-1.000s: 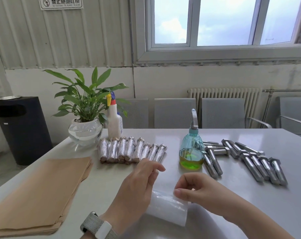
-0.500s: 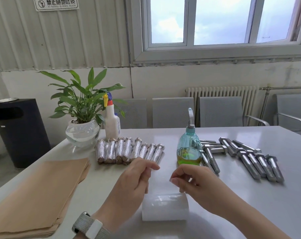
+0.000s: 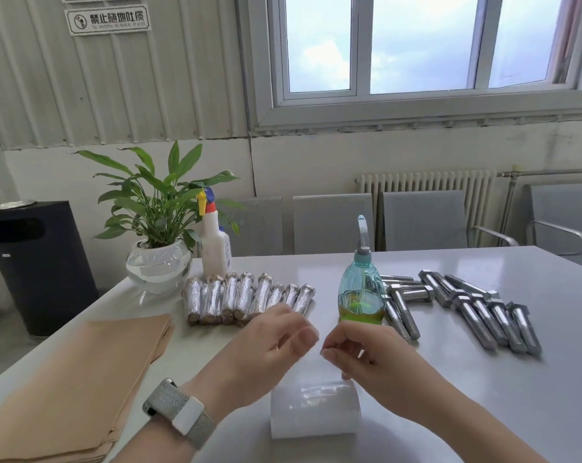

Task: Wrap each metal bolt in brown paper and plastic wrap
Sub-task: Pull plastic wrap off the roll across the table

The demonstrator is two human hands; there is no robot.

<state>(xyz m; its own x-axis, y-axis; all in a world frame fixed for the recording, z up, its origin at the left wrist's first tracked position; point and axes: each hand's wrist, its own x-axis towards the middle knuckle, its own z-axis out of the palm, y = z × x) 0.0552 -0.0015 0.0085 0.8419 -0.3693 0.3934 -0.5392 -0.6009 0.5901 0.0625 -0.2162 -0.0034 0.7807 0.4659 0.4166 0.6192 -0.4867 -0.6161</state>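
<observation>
The left hand (image 3: pixel 269 345) and right hand (image 3: pixel 363 352) hover close together above the near middle of the tabletop (image 3: pixel 483 396), fingers curled and fingertips nearly meeting. They may be pinching clear film between them, but the film is too transparent to make out, so I cannot tell what either holds. Directly below them lies a roll of plastic wrap (image 3: pixel 314 411), a translucent whitish cylinder partly hidden by the right wrist. To the far left of the hands, about nine wrapped bolts (image 3: pixel 249 297) lie side by side, shiny and crinkled; their near ends are partly covered by the left hand. On the right, roughly ten bare metal bolts (image 3: pixel 490 315) with hexagonal heads lie loosely grouped, some hidden behind a teal pump bottle (image 3: pixel 361 292) with yellow-green liquid. A stack of brown paper (image 3: pixel 69 389) sits near left, cut off by the frame edge.
</observation>
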